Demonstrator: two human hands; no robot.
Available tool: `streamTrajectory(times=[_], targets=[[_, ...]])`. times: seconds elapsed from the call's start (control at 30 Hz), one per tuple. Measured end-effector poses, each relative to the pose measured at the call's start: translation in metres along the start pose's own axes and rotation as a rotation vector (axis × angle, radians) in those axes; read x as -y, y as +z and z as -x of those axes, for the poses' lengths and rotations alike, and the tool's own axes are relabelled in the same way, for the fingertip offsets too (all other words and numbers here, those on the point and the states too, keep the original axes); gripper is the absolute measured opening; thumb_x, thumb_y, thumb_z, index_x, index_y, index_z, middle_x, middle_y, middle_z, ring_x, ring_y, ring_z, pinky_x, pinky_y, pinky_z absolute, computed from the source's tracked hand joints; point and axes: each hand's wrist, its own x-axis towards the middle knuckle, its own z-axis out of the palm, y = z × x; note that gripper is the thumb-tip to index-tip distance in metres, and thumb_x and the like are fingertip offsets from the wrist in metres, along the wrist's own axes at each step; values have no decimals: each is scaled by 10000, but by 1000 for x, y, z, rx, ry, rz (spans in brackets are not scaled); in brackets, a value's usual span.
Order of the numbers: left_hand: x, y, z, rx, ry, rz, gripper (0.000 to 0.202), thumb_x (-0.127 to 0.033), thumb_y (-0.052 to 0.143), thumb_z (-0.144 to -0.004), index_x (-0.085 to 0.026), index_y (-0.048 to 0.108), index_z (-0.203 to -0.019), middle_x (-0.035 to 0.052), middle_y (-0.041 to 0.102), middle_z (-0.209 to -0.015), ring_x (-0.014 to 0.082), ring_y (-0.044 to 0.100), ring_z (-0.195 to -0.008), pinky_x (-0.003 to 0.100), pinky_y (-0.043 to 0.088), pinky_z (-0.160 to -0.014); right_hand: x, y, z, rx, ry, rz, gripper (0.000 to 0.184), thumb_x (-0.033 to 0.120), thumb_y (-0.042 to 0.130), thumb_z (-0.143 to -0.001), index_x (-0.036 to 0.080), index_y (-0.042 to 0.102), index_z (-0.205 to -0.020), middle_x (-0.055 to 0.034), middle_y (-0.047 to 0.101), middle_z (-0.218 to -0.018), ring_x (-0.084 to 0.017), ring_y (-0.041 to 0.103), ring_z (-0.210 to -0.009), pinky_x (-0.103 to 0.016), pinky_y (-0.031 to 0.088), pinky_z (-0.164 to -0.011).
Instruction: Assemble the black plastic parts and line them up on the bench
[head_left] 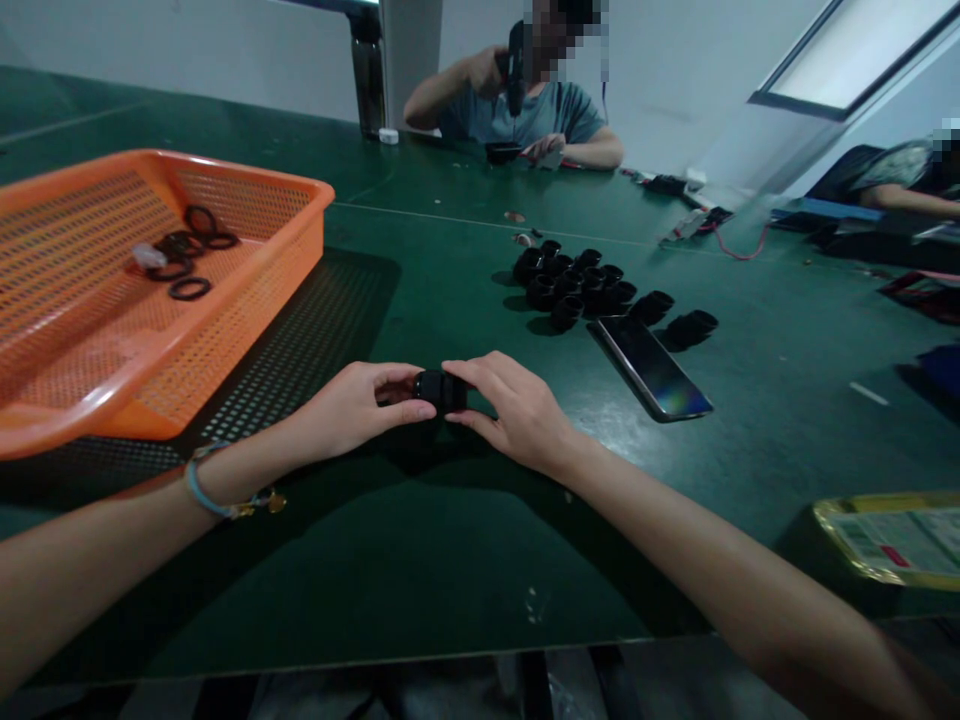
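Note:
Between my two hands, just above the green table (420, 590), is a small black cylindrical fitting (440, 391). My left hand (371, 400) pinches its left end with thumb and fingers. On its right end, the thumb and fingers of my right hand (510, 405) are closed. Fingers cover part of the piece, so its details are hard to make out. Several similar black fittings (568, 312) stand in a cluster beyond my right hand. To the left, an orange plastic basket (247, 330) holds several black rings (189, 289) and a small clear plastic piece (149, 256).
A smartphone (656, 368) lies right of my hands, beside the fittings. A gold-rimmed package (896, 540) sits near the right edge. Across the table a person (480, 110) holds a power driver (516, 70); a dark bottle (367, 80) stands nearby. Another person is at far right.

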Motion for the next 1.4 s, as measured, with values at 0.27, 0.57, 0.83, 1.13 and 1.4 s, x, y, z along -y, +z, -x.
streamTrajectory(times=[0.27, 0.57, 0.83, 1.13, 1.4], targets=[[1, -2, 4, -58, 124, -290, 381, -426, 605, -721, -134, 698, -947, 58, 695, -819, 188, 628, -710, 259, 490, -648, 4, 1, 1, 50, 23, -6, 308, 341, 446, -914, 93, 526, -1077, -121, 656, -900, -194, 602, -786, -335, 507, -679], [0, -5, 7, -103, 253, -478, 370, -458, 583, -771, -137, 699, -913, 36, 681, -737, 158, 618, -659, 215, 451, -596, 8, 5, 1, 122, 221, -173, 242, 308, 505, -888, 128, 554, -1041, -78, 669, -866, -167, 621, -760, -309, 505, -670], [2, -5, 9, -131, 331, -536, 387, -466, 575, -793, -117, 689, -914, 54, 685, -753, 148, 613, -647, 211, 456, -605, 12, 4, -3, 176, 364, -267, 212, 255, 545, -860, 126, 590, -1022, -83, 688, -919, -174, 639, -812, -300, 502, -700], [5, -7, 10, -114, 354, -578, 352, -457, 556, -816, -149, 671, -943, 68, 693, -834, 171, 633, -752, 233, 474, -681, 14, 3, -6, 244, 490, -350, 187, 216, 554, -847, 142, 616, -1008, -54, 691, -877, -153, 630, -750, -265, 478, -654], [1, -7, 6, -97, 270, -564, 423, -476, 538, -799, -120, 656, -994, 79, 684, -861, 183, 620, -731, 248, 468, -656, 11, 2, -5, 185, 376, -258, 192, 227, 542, -861, 141, 585, -1027, -52, 662, -848, -153, 600, -735, -272, 476, -648]])
